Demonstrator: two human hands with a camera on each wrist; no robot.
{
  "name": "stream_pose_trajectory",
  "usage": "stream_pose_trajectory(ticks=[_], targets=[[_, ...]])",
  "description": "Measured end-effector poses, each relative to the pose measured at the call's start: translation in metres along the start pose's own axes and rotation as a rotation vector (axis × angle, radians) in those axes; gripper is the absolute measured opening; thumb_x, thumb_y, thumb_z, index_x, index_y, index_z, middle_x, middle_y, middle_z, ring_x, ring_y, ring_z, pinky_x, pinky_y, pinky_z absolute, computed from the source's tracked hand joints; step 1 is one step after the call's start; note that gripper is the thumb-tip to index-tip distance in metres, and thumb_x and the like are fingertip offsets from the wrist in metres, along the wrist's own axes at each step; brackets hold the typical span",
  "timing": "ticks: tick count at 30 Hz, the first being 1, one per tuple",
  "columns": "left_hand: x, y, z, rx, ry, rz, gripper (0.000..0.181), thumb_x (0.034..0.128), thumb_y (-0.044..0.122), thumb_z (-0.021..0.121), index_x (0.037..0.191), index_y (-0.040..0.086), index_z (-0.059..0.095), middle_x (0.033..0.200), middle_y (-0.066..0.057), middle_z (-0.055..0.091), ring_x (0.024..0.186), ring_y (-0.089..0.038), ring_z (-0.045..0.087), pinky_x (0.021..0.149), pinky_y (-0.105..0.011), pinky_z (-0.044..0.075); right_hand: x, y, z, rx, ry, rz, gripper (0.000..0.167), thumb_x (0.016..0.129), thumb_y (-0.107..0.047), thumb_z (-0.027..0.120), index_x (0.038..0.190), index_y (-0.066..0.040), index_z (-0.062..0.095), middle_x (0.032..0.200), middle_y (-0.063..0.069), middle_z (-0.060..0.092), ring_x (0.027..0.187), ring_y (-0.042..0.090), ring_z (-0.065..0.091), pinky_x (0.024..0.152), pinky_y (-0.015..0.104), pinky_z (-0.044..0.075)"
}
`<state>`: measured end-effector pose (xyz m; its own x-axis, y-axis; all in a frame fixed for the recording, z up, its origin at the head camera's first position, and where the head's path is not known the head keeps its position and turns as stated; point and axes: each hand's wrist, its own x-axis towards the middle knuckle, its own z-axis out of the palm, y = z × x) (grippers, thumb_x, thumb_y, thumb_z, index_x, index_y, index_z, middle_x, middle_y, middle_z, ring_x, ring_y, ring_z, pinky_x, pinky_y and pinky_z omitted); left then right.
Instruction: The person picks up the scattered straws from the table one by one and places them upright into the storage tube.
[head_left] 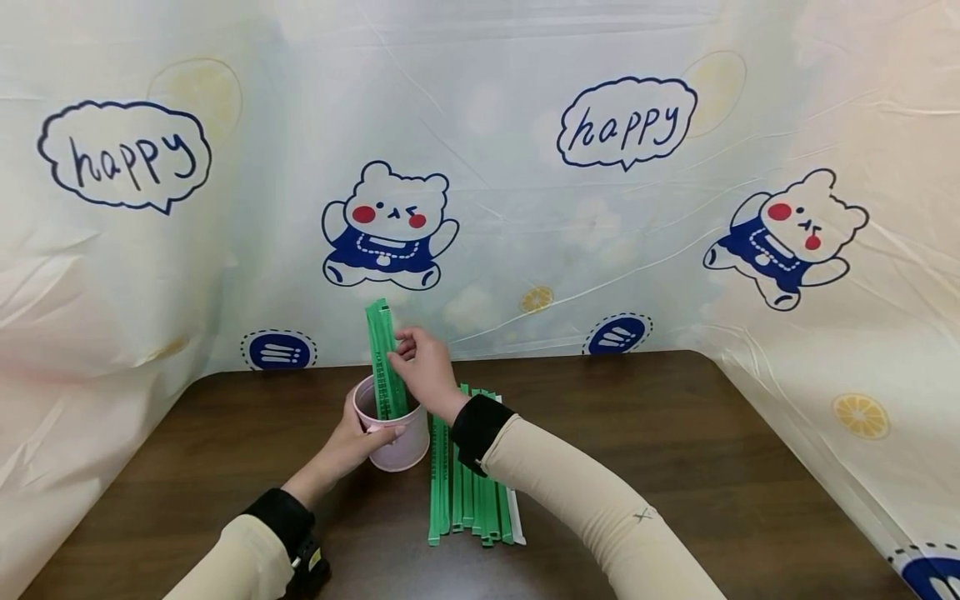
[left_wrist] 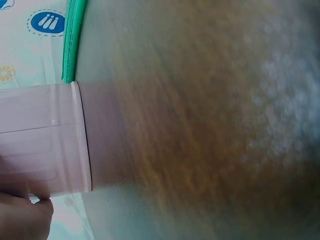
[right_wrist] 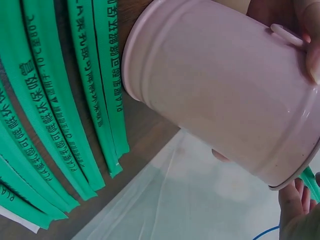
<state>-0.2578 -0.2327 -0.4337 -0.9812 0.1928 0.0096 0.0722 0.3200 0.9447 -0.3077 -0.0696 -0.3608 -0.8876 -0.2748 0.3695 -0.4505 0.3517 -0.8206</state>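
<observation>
A pink metal bucket [head_left: 405, 446] stands on the table, with several green-wrapped straws [head_left: 384, 358] upright in it and reaching well above its rim. My left hand [head_left: 362, 432] grips the bucket at its left side, the thumb across the front near the rim. Over the bucket's right edge, my right hand [head_left: 423, 367] pinches the upright straws between thumb and fingers. The right wrist view shows the bucket [right_wrist: 215, 85] from close by, with the left hand [right_wrist: 310, 30] at its rim. Its lower ends, and those of the straws inside, are partly hidden.
More green-wrapped straws [head_left: 468, 500] lie side by side on the brown table [head_left: 637, 450], right of the bucket and partly under the right forearm. A white strip [head_left: 516, 517] lies at their right edge. A printed cloth [head_left: 495, 250] hangs behind the table.
</observation>
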Motion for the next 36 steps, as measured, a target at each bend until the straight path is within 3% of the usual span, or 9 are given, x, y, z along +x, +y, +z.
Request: stream_pose_trajectory(ticks=[7, 14, 19, 24, 30, 36], targets=[[0.001, 0.0, 0.002, -0.004, -0.001, 0.012, 0.102, 0.0904, 0.018, 0.067, 0.159, 0.004, -0.007, 0.161, -0.028, 0.016, 0.146, -0.046, 0.026, 0.121, -0.069, 0.028, 0.001, 0.001, -0.009, -0.009, -0.001, 0.04, 0.034, 0.1, -0.012, 0.063, 0.131, 0.0, 0.061, 0.109, 0.015, 0.069, 0.101, 0.025, 0.067, 0.083, 0.023, 0.055], [0.002, 0.001, 0.002, 0.015, 0.007, -0.007, 0.102, 0.091, 0.02, 0.068, 0.159, 0.006, -0.007, 0.162, -0.027, 0.015, 0.147, -0.045, 0.025, 0.122, -0.069, 0.027, 0.011, 0.008, -0.038, -0.001, 0.027, 0.051, 0.035, 0.102, -0.012, 0.06, 0.134, -0.001, 0.058, 0.115, 0.018, 0.067, 0.108, 0.029, 0.065, 0.086, 0.028, 0.053], [0.003, 0.003, 0.001, 0.034, 0.01, -0.026, 0.103, 0.0913, 0.021, 0.067, 0.16, 0.006, -0.008, 0.163, -0.028, 0.014, 0.149, -0.046, 0.023, 0.122, -0.07, 0.025, 0.015, 0.024, -0.061, -0.038, 0.074, 0.079, 0.033, 0.1, -0.011, 0.062, 0.131, 0.002, 0.06, 0.113, 0.02, 0.066, 0.105, 0.032, 0.065, 0.086, 0.034, 0.054], [0.003, 0.003, 0.002, 0.043, 0.005, -0.045, 0.104, 0.092, 0.022, 0.067, 0.16, 0.006, -0.009, 0.164, -0.028, 0.012, 0.149, -0.047, 0.022, 0.122, -0.07, 0.025, 0.005, 0.046, -0.08, -0.05, 0.055, 0.122, 0.031, 0.1, -0.008, 0.059, 0.128, 0.005, 0.059, 0.113, 0.023, 0.065, 0.106, 0.035, 0.064, 0.091, 0.04, 0.054], [0.003, 0.001, 0.002, 0.048, 0.014, -0.04, 0.104, 0.0923, 0.021, 0.068, 0.16, 0.006, -0.009, 0.164, -0.028, 0.012, 0.149, -0.046, 0.022, 0.122, -0.069, 0.024, -0.016, 0.074, -0.095, -0.168, 0.001, 0.221, 0.028, 0.097, -0.006, 0.063, 0.122, 0.007, 0.062, 0.112, 0.023, 0.067, 0.103, 0.034, 0.064, 0.093, 0.044, 0.053], [0.002, 0.001, 0.001, 0.039, 0.012, -0.028, 0.104, 0.0924, 0.018, 0.067, 0.16, 0.006, -0.01, 0.163, -0.028, 0.011, 0.148, -0.046, 0.021, 0.122, -0.07, 0.024, -0.031, 0.096, -0.1, -0.21, -0.107, 0.416, 0.03, 0.096, -0.005, 0.065, 0.122, 0.009, 0.062, 0.12, 0.024, 0.066, 0.094, 0.036, 0.07, 0.082, 0.039, 0.06]])
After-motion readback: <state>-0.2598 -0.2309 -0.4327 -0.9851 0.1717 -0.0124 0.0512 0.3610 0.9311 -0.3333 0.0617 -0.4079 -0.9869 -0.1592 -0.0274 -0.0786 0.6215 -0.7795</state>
